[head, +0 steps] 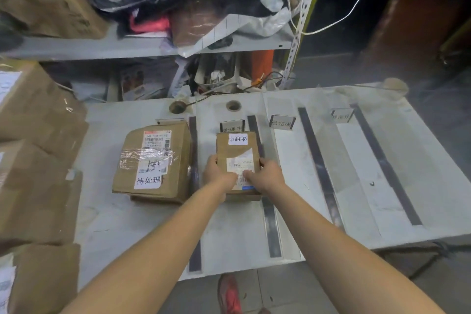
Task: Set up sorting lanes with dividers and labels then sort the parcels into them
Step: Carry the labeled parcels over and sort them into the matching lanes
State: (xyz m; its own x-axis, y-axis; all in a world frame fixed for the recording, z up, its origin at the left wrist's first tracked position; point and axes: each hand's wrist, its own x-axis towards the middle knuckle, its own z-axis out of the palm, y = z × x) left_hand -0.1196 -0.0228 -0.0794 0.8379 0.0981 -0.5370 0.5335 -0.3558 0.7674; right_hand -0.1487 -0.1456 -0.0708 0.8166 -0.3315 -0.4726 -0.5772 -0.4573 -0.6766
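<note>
In the head view, the lanes looked already laid out on the white table (pixel 318 237): dark divider strips (pixel 321 171) ran away from the person, and small label stands (pixel 282 121) stood at the far end of the lanes. A large parcel (pixel 153 161) with a white sticker lay in the leftmost lane, just beside the first strip. The step in hand appeared to be sorting. Both hands held a small parcel (pixel 238 147) in the second lane, in front of the stand whose characters matched its own sticker. The left hand (pixel 216 173) had its fingers curled round the near left edge. The right hand (pixel 267 173) gripped the near right edge, thumb on the shipping label. The box's right edge overlapped the second strip, and whether it rested flat on the table or was slightly lifted could not be told. The next move likely called for nudging it left, clear of the strip, then letting go and reaching for another parcel from the brown boxes (pixel 38 186) stacked at the left.
</note>
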